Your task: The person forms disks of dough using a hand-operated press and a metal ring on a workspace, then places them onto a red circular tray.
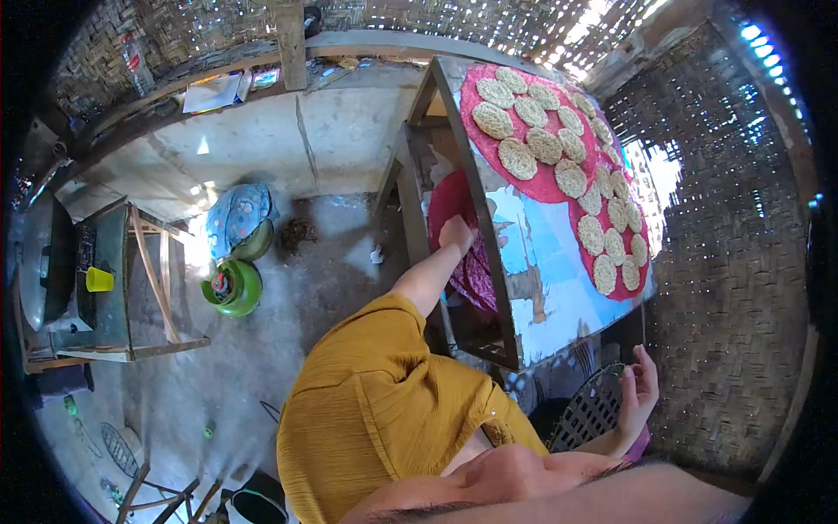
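My left hand point(457, 236) reaches between the frame posts under the table, against a round red sheet or tray point(450, 198) and above a patterned magenta cloth point(479, 278). Its fingertips are hidden, so its grip is unclear. My right hand point(641, 390) is raised beside a dark openwork basket point(589, 399), fingers apart and empty. On the worn blue-and-white tabletop point(556, 314), round pink sheets point(546, 180) carry several flat, pale, textured discs point(517, 159), which look like food.
Woven bamboo walls point(700, 295) enclose the right side. At left stand a green gas cylinder point(245, 291) on the floor, a blue patterned cloth bundle point(237, 216), and a stand point(111, 262) with a large dark pan point(49, 262) and yellow cup point(99, 280). A dark bucket point(258, 504) sits below.
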Demonstrator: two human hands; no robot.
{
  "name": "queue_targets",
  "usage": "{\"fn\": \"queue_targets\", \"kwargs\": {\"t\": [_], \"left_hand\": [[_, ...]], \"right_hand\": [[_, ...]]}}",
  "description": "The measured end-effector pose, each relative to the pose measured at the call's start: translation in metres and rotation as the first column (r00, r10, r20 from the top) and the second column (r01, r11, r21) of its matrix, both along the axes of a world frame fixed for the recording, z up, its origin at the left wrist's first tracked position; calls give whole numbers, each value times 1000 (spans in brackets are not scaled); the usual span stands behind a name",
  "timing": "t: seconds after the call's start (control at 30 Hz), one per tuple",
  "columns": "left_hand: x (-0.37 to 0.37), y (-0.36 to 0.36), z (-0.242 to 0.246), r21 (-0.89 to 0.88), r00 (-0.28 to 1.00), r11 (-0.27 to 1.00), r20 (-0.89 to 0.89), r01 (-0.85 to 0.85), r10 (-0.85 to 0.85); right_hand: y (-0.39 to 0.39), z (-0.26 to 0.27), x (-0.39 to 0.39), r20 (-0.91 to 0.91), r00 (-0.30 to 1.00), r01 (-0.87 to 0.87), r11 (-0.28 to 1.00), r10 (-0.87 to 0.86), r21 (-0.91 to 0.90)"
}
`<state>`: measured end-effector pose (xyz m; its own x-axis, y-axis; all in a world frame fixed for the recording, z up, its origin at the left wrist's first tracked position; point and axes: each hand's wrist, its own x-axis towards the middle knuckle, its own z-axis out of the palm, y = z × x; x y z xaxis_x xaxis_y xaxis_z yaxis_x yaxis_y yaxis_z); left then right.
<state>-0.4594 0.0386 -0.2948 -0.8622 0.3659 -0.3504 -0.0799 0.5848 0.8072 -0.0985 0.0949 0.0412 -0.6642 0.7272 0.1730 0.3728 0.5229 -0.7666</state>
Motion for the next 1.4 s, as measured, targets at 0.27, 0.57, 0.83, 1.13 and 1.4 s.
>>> {"fn": "queue_targets", "kwargs": {"t": [0.27,0.57,0.83,1.13,1.4], "left_hand": [[8,-68,48,848,964,472,265,-239,12],[122,-156,266,958,899,-186,125,-220,-419],[262,-111,312,903,775,-156,-425,401,-468],[367,-114,110,-181,146,254,-463,950,-874],[393,-107,28,-542,-35,258,-472,800,-881]], "right_hand": [[-42,9,34,23,997,-75,997,75,-30],[-109,-14,-39,108,808,-585,764,580,273],[-38,-13,56,-595,794,223,971,-130,86],[13,-112,334,-353,658,625,744,-665,-237],[3,-133,379,3,662,744,658,-749,114]]}}
